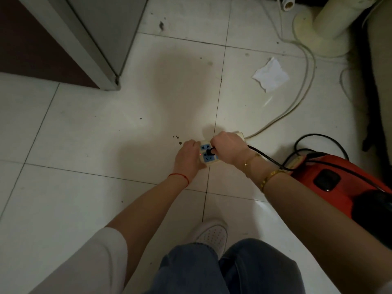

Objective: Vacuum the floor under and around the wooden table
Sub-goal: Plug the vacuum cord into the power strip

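A cream power strip (pixel 209 160) with blue sockets lies on the white tiled floor (pixel 106 134). My left hand (pixel 187 159) presses on its left side and holds it down. My right hand (pixel 228 146) is closed around a black plug (pixel 210 153) seated in the strip's middle socket. The plug's black cord (pixel 267 159) runs right to a red vacuum cleaner (pixel 339 181) standing on the floor at the right edge. A small red light glows on the strip.
A grey cabinet corner (pixel 106 66) stands at the upper left. A crumpled white paper (pixel 271 75) lies on the floor at upper right. Cream cables (pixel 305 85) curve past a cream fan base (pixel 314 30). Dirt specks dot the tiles. My white shoe (pixel 212 234) is below.
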`<action>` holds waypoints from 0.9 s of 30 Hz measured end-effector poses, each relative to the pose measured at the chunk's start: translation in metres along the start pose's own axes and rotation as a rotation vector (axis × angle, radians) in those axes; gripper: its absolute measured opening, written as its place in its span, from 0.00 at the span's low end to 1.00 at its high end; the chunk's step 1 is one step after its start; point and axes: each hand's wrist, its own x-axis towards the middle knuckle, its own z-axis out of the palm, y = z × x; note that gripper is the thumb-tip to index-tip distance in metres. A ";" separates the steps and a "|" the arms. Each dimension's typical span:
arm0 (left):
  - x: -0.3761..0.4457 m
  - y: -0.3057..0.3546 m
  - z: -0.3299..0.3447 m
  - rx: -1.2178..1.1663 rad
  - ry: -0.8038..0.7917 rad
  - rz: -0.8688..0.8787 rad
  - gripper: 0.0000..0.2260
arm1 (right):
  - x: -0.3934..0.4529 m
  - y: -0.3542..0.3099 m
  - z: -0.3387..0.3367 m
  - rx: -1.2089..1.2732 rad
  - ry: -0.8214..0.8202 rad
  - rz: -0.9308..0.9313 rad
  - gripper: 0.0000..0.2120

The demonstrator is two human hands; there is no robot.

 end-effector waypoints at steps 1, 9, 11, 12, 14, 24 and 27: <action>0.000 0.000 -0.001 0.000 0.000 0.000 0.33 | 0.000 -0.001 -0.001 -0.022 -0.006 -0.007 0.10; 0.000 0.003 -0.003 -0.017 0.020 -0.013 0.28 | 0.007 -0.022 -0.009 -0.158 -0.105 -0.057 0.11; 0.001 0.002 -0.002 -0.028 0.028 -0.011 0.26 | 0.009 -0.025 -0.007 -0.141 -0.115 -0.070 0.12; 0.001 0.001 -0.002 -0.032 0.031 -0.008 0.26 | 0.010 -0.026 -0.006 -0.120 -0.107 -0.075 0.12; 0.000 0.000 -0.001 -0.035 0.032 -0.005 0.26 | 0.009 -0.023 -0.004 -0.063 -0.070 -0.072 0.11; 0.000 0.000 -0.002 0.020 0.017 0.016 0.27 | 0.007 -0.020 0.009 0.028 -0.035 -0.026 0.11; -0.001 0.002 -0.003 0.061 -0.013 0.023 0.29 | 0.006 -0.018 0.014 0.060 -0.005 0.009 0.09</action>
